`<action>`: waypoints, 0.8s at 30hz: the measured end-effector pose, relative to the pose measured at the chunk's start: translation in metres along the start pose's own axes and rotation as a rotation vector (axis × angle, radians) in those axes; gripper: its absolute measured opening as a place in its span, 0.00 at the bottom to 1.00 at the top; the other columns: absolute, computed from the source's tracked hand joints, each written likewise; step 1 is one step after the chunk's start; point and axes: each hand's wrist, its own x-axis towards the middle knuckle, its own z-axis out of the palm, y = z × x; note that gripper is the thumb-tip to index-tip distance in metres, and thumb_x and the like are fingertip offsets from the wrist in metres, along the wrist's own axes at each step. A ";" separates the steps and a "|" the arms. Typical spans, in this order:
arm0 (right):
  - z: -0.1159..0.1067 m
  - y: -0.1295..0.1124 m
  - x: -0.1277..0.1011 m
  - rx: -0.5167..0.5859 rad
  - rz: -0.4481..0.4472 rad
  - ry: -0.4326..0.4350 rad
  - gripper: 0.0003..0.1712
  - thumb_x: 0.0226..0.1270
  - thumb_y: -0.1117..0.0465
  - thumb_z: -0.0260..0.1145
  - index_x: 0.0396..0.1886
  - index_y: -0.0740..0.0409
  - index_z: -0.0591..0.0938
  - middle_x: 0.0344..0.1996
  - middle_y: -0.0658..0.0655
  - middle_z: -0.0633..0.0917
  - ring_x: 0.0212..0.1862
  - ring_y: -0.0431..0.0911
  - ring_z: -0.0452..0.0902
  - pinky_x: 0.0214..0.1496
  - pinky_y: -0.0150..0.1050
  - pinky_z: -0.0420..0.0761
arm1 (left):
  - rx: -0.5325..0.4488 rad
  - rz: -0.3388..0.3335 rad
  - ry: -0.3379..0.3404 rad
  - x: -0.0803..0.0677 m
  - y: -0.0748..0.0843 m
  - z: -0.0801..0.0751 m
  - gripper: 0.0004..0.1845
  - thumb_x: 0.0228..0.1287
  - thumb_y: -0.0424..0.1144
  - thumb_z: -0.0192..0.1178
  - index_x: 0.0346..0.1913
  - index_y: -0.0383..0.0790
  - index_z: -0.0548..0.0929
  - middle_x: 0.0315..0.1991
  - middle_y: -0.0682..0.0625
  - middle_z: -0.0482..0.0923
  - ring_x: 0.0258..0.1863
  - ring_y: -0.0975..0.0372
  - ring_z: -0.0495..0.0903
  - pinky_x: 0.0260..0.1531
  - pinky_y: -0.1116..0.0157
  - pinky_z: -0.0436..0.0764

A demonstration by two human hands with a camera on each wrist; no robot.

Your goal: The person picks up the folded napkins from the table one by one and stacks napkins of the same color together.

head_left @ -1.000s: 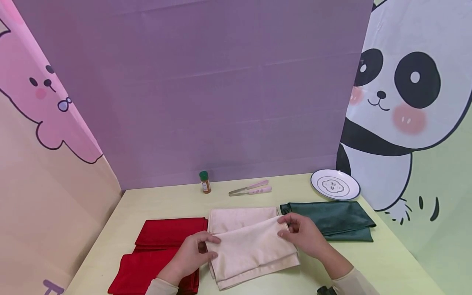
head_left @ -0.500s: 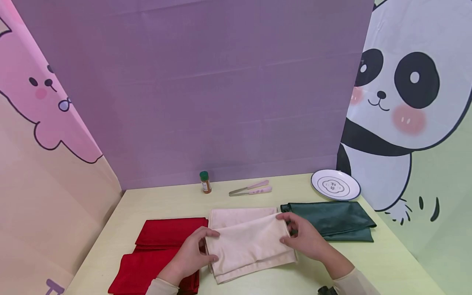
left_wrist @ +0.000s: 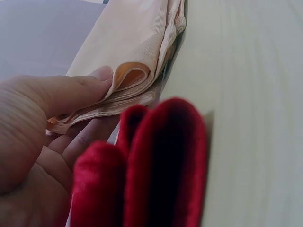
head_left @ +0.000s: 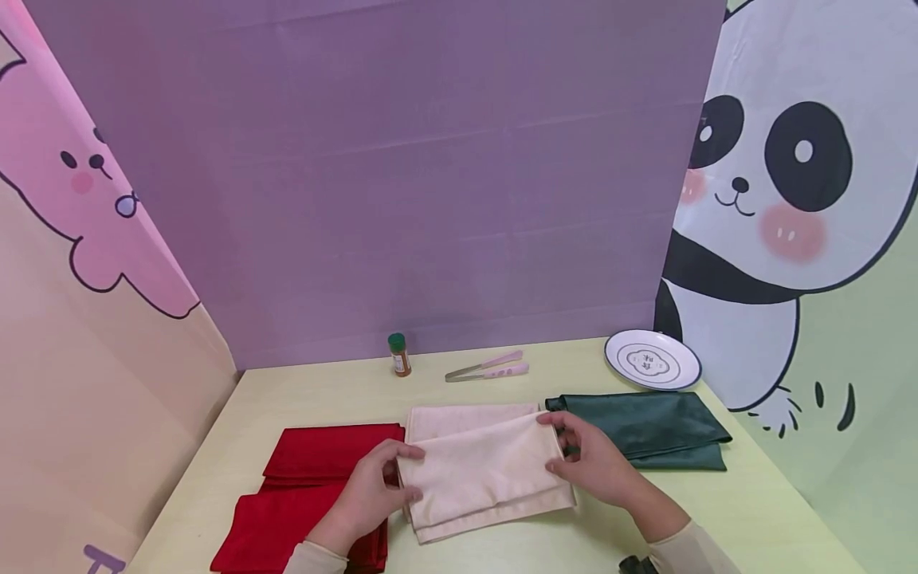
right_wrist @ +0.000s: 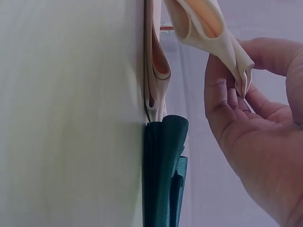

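Where the red cloths (head_left: 333, 454) lie: far left, just beside the left hand (head_left: 373, 488); an outward swing could drag one.
Left hand: pinches the cream cloth (head_left: 484, 470) at its left end; slack fingers might let layers part.
Cream cloth: between both hands, overlapping a pale pink cloth (head_left: 459, 420); uneven lowering could skew its folds.
Right hand (head_left: 601, 464): pinches the raised right end.
Green cloth (head_left: 638, 426): partly behind that hand, whose knuckles may ruck it.

Near red cloth (head_left: 287, 526): was cut off by the head view's bottom edge, partly hidden behind the left hand (head_left: 369, 494). Rear cream cloth (head_left: 459, 422): was partly covered by the held cloth (head_left: 488, 474). Bottle (head_left: 399, 355): label (head_left: 398, 363) was too small to read. Panda print (head_left: 796, 207): was cropped.
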 end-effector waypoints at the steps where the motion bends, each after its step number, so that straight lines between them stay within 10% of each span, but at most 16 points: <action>1: 0.000 0.001 0.000 0.001 -0.002 0.001 0.37 0.60 0.72 0.77 0.69 0.60 0.75 0.51 0.63 0.78 0.42 0.52 0.80 0.41 0.38 0.84 | -0.010 -0.005 0.003 0.000 0.000 0.000 0.25 0.56 0.31 0.80 0.56 0.51 0.84 0.55 0.50 0.78 0.44 0.55 0.82 0.42 0.67 0.86; 24: -0.008 -0.001 0.004 0.014 -0.042 -0.010 0.38 0.62 0.72 0.76 0.71 0.60 0.74 0.47 0.64 0.80 0.41 0.50 0.80 0.41 0.39 0.86 | -0.197 0.052 0.020 0.003 0.004 -0.001 0.27 0.57 0.25 0.77 0.60 0.44 0.85 0.59 0.43 0.76 0.40 0.53 0.87 0.41 0.64 0.88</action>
